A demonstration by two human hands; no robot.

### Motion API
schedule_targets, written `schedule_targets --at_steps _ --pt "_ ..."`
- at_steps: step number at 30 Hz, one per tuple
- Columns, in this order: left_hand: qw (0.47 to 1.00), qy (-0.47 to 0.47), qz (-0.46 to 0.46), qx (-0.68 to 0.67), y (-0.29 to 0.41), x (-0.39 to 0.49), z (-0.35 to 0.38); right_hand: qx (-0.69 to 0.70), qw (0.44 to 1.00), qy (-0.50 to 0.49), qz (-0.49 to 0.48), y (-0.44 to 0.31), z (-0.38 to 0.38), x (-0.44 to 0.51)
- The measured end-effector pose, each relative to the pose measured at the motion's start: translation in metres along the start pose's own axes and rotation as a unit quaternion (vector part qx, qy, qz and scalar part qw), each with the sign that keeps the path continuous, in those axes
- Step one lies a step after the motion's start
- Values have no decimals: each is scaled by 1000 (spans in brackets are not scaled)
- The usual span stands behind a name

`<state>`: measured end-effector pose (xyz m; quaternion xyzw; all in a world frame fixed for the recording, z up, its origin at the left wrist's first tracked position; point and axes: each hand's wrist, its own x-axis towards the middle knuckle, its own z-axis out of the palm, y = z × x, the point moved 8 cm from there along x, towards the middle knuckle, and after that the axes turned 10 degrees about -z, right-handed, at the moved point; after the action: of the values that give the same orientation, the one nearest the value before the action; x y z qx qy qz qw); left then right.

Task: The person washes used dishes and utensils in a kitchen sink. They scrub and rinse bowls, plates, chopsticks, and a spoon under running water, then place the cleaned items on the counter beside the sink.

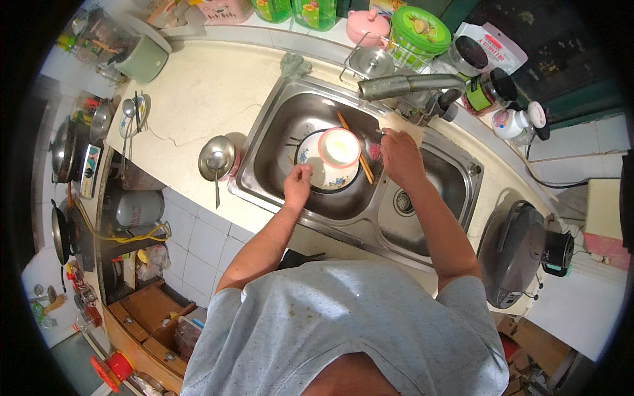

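My left hand (298,187) is at the near left rim of a white enamel-look plate (321,174) with blue flowers and a dark rim. Its fingers are bent; whether they grip the rim is unclear. On the plate, inside the large basin, rests a pink-rimmed bowl (340,147) with a pale inside. Above the divider between the basins, my right hand (402,157) has its fingers closed on a small pale object (380,131), too small to identify. A red mesh-like item (375,151) shows beside those fingers. Wooden chopsticks (366,168) lie along the plate's right side.
A metal faucet (401,85) reaches over the steel double sink (270,114). Left on the counter stands a metal bowl (212,151) with a spoon. A rice cooker (515,255) sits at right. Jars (488,94) and green bottles (314,12) line the back ledge.
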<state>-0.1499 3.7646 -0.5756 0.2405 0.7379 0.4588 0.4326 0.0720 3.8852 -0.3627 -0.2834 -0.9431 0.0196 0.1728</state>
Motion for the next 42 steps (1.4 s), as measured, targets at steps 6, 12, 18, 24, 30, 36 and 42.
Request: schedule_targets --at_steps 6,12,18,24,30,36,42 --pt "987 -79 -133 -50 -1 -12 17 93 985 129 59 -20 -28 -14" --pt "993 -32 -102 40 31 18 45 475 813 102 320 -3 63 -80" --pt "975 -97 -137 143 28 49 72 573 725 93 371 -16 73 -93" --pt "916 -261 -264 -152 40 -14 83 613 647 139 433 7 75 -109" --pt "870 -226 -319 -300 36 10 90 561 677 174 444 44 115 -106" --pt "902 -185 -307 -240 11 -4 57 310 888 96 327 67 165 -35" --pt "913 -135 -305 -235 2 -5 40 274 799 -276 458 84 226 -12"
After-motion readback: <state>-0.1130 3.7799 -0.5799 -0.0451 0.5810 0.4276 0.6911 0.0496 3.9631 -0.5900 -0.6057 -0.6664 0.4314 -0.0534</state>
